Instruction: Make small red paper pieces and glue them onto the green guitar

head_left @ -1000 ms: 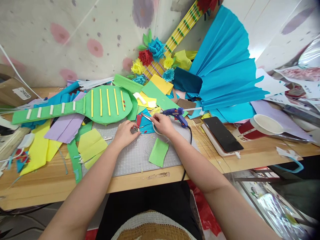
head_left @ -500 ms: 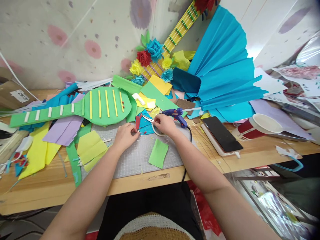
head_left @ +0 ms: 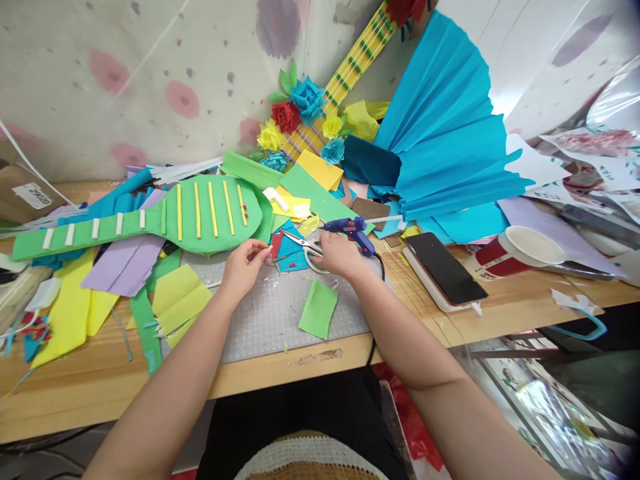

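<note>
Scissors (head_left: 307, 244) are lying over blue paper (head_left: 299, 261); the right hand (head_left: 341, 254) is hovering at them, grip unclear, while the left hand (head_left: 244, 265) is pinching a seemingly tiny piece, apparently small-parts handling, calling for steadiness beside the green paper lute (head_left: 221, 230).

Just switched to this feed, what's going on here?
The person's right hand is at the handles of the scissors, beside a blue glue gun. The left hand is pinched shut, anything it holds too small to make out. A green paper instrument with yellow strips lies beyond it, toward the left.
</note>
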A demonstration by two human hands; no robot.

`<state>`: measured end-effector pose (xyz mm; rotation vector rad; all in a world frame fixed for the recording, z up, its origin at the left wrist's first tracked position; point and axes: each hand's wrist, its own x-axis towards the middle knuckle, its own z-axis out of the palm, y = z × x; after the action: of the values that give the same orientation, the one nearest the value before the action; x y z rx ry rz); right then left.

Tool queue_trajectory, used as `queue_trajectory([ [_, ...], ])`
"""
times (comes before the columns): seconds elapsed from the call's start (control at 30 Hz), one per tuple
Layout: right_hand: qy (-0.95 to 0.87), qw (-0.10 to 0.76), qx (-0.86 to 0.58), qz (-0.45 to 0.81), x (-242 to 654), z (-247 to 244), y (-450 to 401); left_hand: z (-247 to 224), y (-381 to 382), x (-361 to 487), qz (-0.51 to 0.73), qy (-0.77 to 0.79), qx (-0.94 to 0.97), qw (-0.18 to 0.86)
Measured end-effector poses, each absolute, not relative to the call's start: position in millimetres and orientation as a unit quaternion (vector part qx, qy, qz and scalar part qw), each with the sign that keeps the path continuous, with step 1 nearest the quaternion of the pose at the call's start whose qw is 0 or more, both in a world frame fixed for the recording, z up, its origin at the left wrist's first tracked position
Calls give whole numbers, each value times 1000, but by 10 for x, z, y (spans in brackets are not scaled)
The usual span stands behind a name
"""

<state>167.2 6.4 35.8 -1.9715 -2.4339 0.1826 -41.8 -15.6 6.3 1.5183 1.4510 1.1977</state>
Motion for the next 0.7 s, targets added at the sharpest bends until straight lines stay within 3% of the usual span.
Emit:
queue_trajectory([
  [0.13, -789, -26, -612, 47, 1678, 336, 95, 74, -147, -380, 510, 516, 449, 522],
  [0.27, -785, -2, -613, 85, 1755, 392, 151, 121, -156, -383, 504, 499, 366, 603],
  [0.53, -784, 88, -539, 296, 2048, 613, 168, 106, -152, -371, 523, 502, 349, 594],
  [0.7, -814, 150, -513, 229, 1881, 479, 163, 108, -158, -354, 536, 496, 347, 589],
])
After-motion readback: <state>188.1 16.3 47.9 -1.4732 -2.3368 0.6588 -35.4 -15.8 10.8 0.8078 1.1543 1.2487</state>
